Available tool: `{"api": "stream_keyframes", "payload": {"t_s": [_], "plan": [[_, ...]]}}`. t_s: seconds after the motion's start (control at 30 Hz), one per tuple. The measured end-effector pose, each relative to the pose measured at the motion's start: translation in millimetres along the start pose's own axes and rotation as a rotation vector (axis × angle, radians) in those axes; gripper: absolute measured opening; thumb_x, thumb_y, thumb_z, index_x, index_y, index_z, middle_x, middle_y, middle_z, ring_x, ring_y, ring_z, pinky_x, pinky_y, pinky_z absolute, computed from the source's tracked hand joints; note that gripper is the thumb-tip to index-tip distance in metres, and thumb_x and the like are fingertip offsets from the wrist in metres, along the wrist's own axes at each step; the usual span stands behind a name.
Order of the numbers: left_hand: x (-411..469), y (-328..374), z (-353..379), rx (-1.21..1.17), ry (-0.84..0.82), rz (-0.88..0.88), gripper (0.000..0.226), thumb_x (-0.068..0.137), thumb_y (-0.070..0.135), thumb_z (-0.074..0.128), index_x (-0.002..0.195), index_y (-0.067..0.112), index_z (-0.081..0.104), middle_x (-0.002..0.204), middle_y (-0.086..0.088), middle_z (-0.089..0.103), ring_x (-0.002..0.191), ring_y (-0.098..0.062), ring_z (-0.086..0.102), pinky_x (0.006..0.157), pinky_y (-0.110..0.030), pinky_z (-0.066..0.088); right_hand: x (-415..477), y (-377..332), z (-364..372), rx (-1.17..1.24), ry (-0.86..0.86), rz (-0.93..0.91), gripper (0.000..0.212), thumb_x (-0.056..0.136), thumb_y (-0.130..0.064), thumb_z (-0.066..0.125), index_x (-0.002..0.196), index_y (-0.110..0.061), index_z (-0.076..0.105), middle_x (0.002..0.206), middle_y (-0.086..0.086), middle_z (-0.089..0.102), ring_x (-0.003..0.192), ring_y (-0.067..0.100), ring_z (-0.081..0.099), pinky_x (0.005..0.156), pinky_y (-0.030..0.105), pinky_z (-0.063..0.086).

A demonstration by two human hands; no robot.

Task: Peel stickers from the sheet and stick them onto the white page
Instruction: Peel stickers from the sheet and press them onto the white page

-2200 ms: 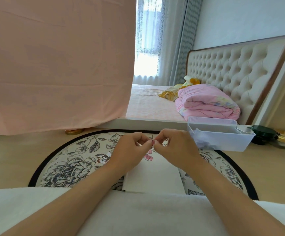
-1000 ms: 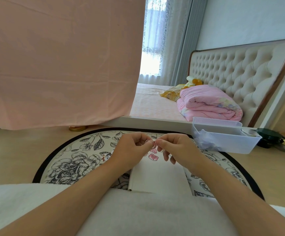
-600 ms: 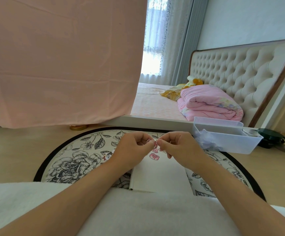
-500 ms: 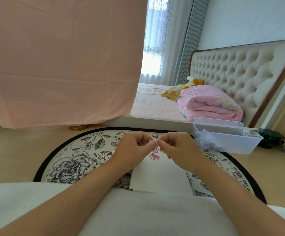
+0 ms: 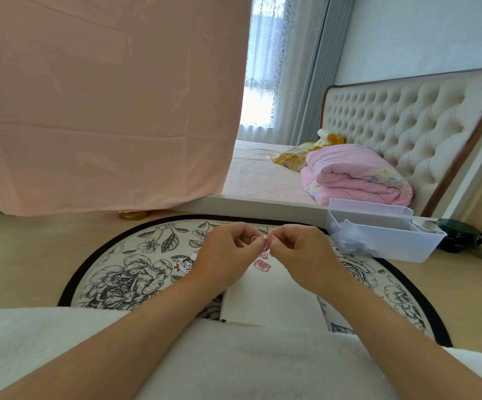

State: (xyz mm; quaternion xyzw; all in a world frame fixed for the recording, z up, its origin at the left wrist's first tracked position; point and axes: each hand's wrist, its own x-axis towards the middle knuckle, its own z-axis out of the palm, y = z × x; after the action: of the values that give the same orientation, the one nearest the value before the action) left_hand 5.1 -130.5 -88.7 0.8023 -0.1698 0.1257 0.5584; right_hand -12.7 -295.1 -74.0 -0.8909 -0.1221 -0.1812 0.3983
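Note:
A white page [image 5: 271, 301] lies on the round floral mat [image 5: 124, 272] in front of me, with a pink bear sticker [image 5: 260, 264] stuck near its far end. Above that end my left hand [image 5: 228, 255] and my right hand [image 5: 300, 252] meet fingertip to fingertip, both pinching a small pink sticker piece [image 5: 264, 243]. Whether backing paper is still on it is too small to tell. A cartoon sticker [image 5: 186, 264] lies on the mat left of my left hand.
A clear plastic bin [image 5: 384, 243] with crumpled contents stands at the mat's right edge, dark and gold jars [image 5: 462, 235] beyond it. A bed with a pink quilt [image 5: 355, 174] is behind; a pink sheet [image 5: 104, 96] hangs at left. White cloth [image 5: 234, 365] covers my lap.
The hands stay together over the page's far end, fingertips working the pink sticker piece. The right hand's lower fingers, spread a second ago, are now curled in.

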Motion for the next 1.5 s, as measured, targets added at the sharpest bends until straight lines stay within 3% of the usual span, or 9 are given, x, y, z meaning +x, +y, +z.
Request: {"api": "stream_keyframes", "payload": {"t_s": [0.1,0.2,0.3,0.53,0.87,1.03,1.13,1.37,1.5], "plan": [[-2,-1,-1,0.183,0.100,0.138,0.011,0.084,0.033,0.075,0.090,0.037,0.067,0.081,0.019,0.066,0.077,-0.003,0.058,0.065,-0.012,0.042,-1,-2,-1,0.087,0.015,0.072,0.027,0.093,-0.017,0.062,0.071,-0.028,0.073,0.065,0.004,0.068,0.053,0.010,0.051,0.056,0.034,0.048],[-3,1,-2,0.346,0.157,0.278,0.017,0.084,0.032,0.074,0.089,0.039,0.059,0.081,0.018,0.060,0.077,0.003,0.051,0.063,-0.013,0.036,-1,-1,0,0.096,0.027,0.098,0.025,0.094,-0.020,0.063,0.073,-0.025,0.074,0.070,0.008,0.070,0.053,0.011,0.051,0.057,0.033,0.048],[-5,5,1,0.294,0.102,0.203,0.013,0.087,0.032,0.072,0.080,0.036,0.061,0.074,0.020,0.065,0.068,0.000,0.057,0.057,-0.012,0.037,0,1,1,0.060,0.059,0.082,0.023,0.093,-0.022,0.064,0.073,-0.028,0.074,0.069,0.003,0.070,0.054,0.011,0.054,0.060,0.039,0.053],[-3,6,4,0.007,0.045,-0.023,0.011,0.088,0.027,0.072,0.080,0.025,0.079,0.070,0.014,0.074,0.061,0.004,0.065,0.065,-0.016,0.052,0,3,0,-0.126,0.098,-0.010,0.022,0.091,-0.031,0.066,0.072,-0.041,0.069,0.067,-0.019,0.067,0.065,0.009,0.062,0.069,0.039,0.056],[-1,2,6,0.036,0.021,-0.037,0.015,0.092,0.027,0.066,0.078,0.025,0.072,0.072,0.004,0.073,0.064,-0.012,0.065,0.066,-0.032,0.053,2,1,1,-0.063,0.077,0.016,0.022,0.092,-0.029,0.065,0.072,-0.038,0.069,0.065,-0.023,0.066,0.059,0.003,0.057,0.064,0.028,0.052],[0,2,10,-0.010,-0.011,-0.032,0.014,0.095,0.024,0.061,0.083,0.020,0.067,0.077,-0.005,0.070,0.065,-0.013,0.057,0.065,-0.039,0.053,1,-5,-2,0.152,0.028,0.140,0.018,0.093,-0.021,0.063,0.078,-0.023,0.072,0.063,-0.011,0.065,0.051,0.006,0.056,0.052,0.023,0.047],[0,4,9,-0.038,-0.026,-0.022,0.014,0.096,0.022,0.060,0.082,0.022,0.063,0.072,0.007,0.066,0.064,-0.008,0.053,0.064,-0.038,0.050,1,-8,-7,0.302,-0.041,0.198,0.015,0.095,-0.019,0.060,0.087,-0.013,0.072,0.076,0.000,0.070,0.053,0.010,0.059,0.048,0.026,0.045],[4,12,15,-0.023,-0.045,-0.006,0.015,0.098,0.029,0.060,0.083,0.027,0.063,0.083,0.006,0.068,0.085,-0.016,0.065,0.073,-0.047,0.059,5,0,-20,0.437,-0.047,0.190,0.009,0.091,-0.026,0.073,0.089,-0.018,0.077,0.079,0.003,0.074,0.058,0.013,0.063,0.048,0.027,0.046],[10,20,18,0.018,-0.060,-0.007,0.016,0.098,0.028,0.060,0.083,0.028,0.063,0.086,0.000,0.068,0.083,-0.018,0.066,0.069,-0.037,0.058,9,5,-29,0.436,-0.009,0.192,0.008,0.091,-0.024,0.073,0.086,-0.019,0.077,0.078,0.000,0.075,0.058,0.014,0.065,0.048,0.027,0.046]]}}
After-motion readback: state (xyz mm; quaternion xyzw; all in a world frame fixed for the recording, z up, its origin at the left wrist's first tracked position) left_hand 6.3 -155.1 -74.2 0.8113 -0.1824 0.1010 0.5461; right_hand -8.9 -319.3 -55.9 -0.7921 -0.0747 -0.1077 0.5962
